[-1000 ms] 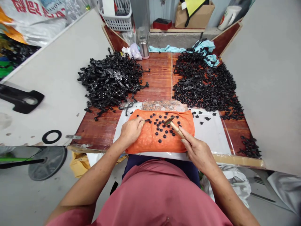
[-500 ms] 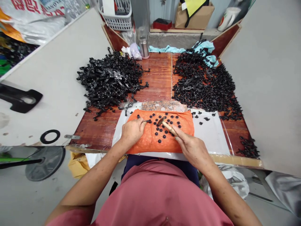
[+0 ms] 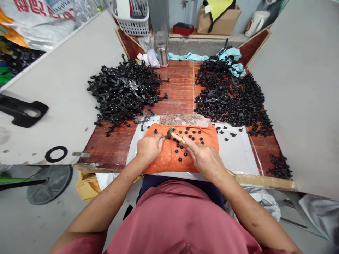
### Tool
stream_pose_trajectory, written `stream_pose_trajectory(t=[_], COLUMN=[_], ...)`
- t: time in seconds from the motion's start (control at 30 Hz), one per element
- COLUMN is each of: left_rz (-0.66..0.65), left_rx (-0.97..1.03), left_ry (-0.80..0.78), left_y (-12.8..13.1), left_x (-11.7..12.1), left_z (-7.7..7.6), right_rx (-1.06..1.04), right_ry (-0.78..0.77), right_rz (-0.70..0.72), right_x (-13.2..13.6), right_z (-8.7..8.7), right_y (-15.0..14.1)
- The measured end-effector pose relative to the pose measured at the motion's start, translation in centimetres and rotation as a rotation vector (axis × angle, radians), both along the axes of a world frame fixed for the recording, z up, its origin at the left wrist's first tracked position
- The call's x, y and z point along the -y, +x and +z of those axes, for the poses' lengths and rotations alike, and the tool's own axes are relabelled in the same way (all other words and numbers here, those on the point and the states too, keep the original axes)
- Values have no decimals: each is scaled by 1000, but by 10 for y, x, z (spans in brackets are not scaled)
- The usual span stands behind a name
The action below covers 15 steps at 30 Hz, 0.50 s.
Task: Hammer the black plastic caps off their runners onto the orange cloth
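Reddish-brown wooden tabletop (image 3: pixel 180 81), one heap of black plastic strips (image 3: pixel 122 88) on the left, another heap of small black parts (image 3: pixel 235 98) on the right. I see the left hand (image 3: pixel 149 147) pinching a thin black strip (image 3: pixel 165 137) over the orange cloth pad (image 3: pixel 159 160) dotted with round black pieces (image 3: pixel 180 159). Right hand (image 3: pixel 208 159) grips the wooden-handled hammer (image 3: pixel 177 136), head at the strip's end; can't tell contact.

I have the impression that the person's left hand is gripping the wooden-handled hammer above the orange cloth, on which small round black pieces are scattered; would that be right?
Not quite: it is the right hand that grips the wooden-handled hammer, as the head view shows. The hammer is indeed above the orange cloth, with small round black pieces scattered on it.
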State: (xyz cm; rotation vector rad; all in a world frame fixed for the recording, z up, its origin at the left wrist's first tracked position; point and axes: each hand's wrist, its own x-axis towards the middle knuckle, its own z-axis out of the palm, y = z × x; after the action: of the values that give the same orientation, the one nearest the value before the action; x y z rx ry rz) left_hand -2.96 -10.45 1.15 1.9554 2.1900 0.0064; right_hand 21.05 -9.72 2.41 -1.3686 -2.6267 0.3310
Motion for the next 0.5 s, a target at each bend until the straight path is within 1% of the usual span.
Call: stream_pose_trajectory(t=[0.1,0.2,0.23,0.33,0.37,0.47,0.5], left_rz=[2,9,13,14,16,20,1], left_rx=[17,22,21,30,33,33,35], left_ry=[1,-18,-27,-28,-24,-31,-43], left_y=[-1,-1,-1,1,2,0,-3], left_x=[0,0,0,-1,0,1,1], left_z=[1,2,3,2,1,-2,-1], right_rx=[-29,88,96,26,34,182,233], right_ry=[35,1,-2,42,54,24,8], right_rz=[-12,-8,3,16,7,8,18], right_x=[1,1,0,-3,-3,-5,-6], right_z=[-1,3,4,8,9,7,7], right_y=[-1,-1,-1,-1,-2,-6,-7])
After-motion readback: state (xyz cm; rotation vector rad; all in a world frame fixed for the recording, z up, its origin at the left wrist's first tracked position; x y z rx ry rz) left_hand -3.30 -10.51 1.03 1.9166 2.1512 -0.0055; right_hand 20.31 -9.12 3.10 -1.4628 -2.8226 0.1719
